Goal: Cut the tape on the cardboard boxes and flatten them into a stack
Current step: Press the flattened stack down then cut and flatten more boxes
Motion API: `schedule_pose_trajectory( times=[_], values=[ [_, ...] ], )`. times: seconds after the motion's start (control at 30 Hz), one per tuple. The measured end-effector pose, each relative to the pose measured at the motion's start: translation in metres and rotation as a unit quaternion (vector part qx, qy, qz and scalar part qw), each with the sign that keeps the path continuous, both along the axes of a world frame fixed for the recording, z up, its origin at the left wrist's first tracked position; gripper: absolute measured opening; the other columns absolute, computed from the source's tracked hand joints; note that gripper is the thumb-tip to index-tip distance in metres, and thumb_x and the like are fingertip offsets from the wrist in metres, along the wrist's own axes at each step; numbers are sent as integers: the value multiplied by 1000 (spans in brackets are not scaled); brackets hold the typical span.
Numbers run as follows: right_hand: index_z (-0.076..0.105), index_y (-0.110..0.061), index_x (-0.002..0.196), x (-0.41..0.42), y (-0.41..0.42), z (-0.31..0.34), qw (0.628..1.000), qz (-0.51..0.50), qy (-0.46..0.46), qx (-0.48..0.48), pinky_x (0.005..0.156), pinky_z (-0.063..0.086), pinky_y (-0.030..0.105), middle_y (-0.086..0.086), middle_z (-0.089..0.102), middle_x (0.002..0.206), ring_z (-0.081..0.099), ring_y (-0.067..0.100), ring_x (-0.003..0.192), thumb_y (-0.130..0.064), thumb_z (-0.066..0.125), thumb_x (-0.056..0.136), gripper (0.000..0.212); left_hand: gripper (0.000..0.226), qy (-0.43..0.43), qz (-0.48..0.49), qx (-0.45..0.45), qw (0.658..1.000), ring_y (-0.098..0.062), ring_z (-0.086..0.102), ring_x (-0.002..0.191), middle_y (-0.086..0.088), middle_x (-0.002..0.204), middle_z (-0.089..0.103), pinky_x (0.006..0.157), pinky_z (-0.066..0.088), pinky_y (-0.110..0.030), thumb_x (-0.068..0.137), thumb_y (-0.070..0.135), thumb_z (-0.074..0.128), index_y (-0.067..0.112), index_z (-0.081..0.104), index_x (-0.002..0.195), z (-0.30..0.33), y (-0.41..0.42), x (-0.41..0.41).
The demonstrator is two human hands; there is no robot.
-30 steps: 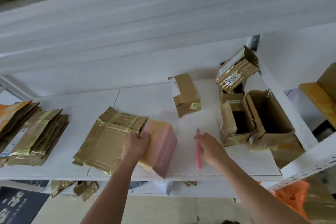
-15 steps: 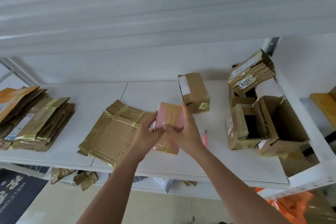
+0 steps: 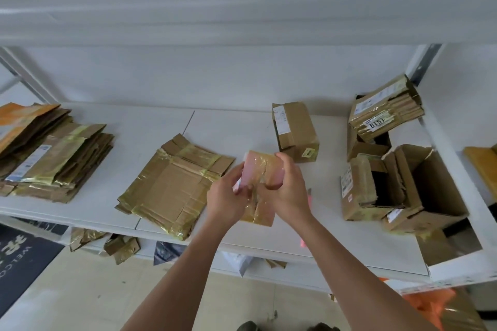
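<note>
Two bare forearms are seen, no sleeves reaching them. The left hand [image 3: 227,197] and right hand [image 3: 289,191] are ungloved, without rings or watch.

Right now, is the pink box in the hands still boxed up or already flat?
Still boxed up. The pink box keeps its depth, with glossy tape across its seam, held above the shelf by the left hand and right hand.

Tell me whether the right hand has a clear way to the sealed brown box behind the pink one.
Probably yes, once it lets go: the right hand grips the pink box, and the sealed brown box stands just beyond with bare shelf between.
</note>
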State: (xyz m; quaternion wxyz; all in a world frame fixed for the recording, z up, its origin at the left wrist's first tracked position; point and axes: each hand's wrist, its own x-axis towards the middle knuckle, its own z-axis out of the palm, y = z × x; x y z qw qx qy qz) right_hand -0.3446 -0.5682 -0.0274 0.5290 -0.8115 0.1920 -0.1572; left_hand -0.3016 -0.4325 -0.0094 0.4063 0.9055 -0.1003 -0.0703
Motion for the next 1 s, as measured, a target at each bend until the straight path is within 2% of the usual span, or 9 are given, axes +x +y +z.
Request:
schedule_pose_trajectory(
  times=[0.13,0.27,0.33,0.5,0.63,0.73,0.8,0.9,1.0],
  values=[
    [42,-31,138,-3,-3,6,998,47,14,28,75,43,9,0,46,124,53,7,101,-15,77,74,75,50,-8,19,-17,1000,-11,63,108,16,105,71,82,43,-24,87,5,59,33,62,127,-5,8,0],
    [44,-34,136,-5,-8,8,996,73,30,47,67,43,2,-2,47,121,51,-13,93,-11,75,74,73,52,-10,15,-20,1000,-9,64,106,20,98,68,79,43,-23,85,2,58,32,63,127,-5,11,-3],
    [44,-36,134,-8,-14,10,993,85,37,75,67,46,4,-4,48,121,52,-14,92,-10,74,75,71,53,-16,9,-9,1000,-12,63,108,16,104,70,82,44,-24,86,3,58,33,62,129,-5,9,-4],
    [44,-47,128,-16,-25,8,987,96,55,117,74,56,26,-4,52,125,60,10,102,-18,69,71,69,56,-29,-15,12,999,-12,62,106,13,116,70,80,39,-22,87,3,57,34,57,134,-5,4,-6],
    [51,-55,118,-27,-24,11,981,126,34,146,70,48,20,-11,54,124,57,13,96,-3,60,76,67,52,-14,-8,9,1000,-12,64,84,19,90,70,71,49,-27,83,3,59,36,62,124,-8,13,0],
    [55,-50,121,-35,-15,9,975,141,30,166,68,49,25,-6,58,123,53,7,80,7,51,78,72,45,6,10,-7,1000,-22,63,79,8,85,69,72,55,-38,84,2,55,30,63,119,-15,26,6],
    [54,-49,124,-37,-8,7,977,145,26,156,75,47,28,-11,57,125,51,5,89,6,50,78,72,39,24,13,-27,999,-27,61,75,0,82,67,68,52,-40,84,6,54,24,62,118,-21,32,6],
    [53,-48,123,-37,-5,8,978,152,24,142,87,53,36,-18,53,133,57,15,109,11,47,81,73,49,51,14,-70,996,-24,63,76,8,82,63,66,50,-34,80,17,57,26,52,128,-23,32,-3],
    [52,-46,123,-37,-7,11,974,195,31,109,91,45,10,-27,48,138,44,-8,126,15,45,85,73,91,42,-4,-75,996,-18,60,92,11,113,54,76,53,-34,73,21,76,35,22,145,-22,28,-15]
  ],
)
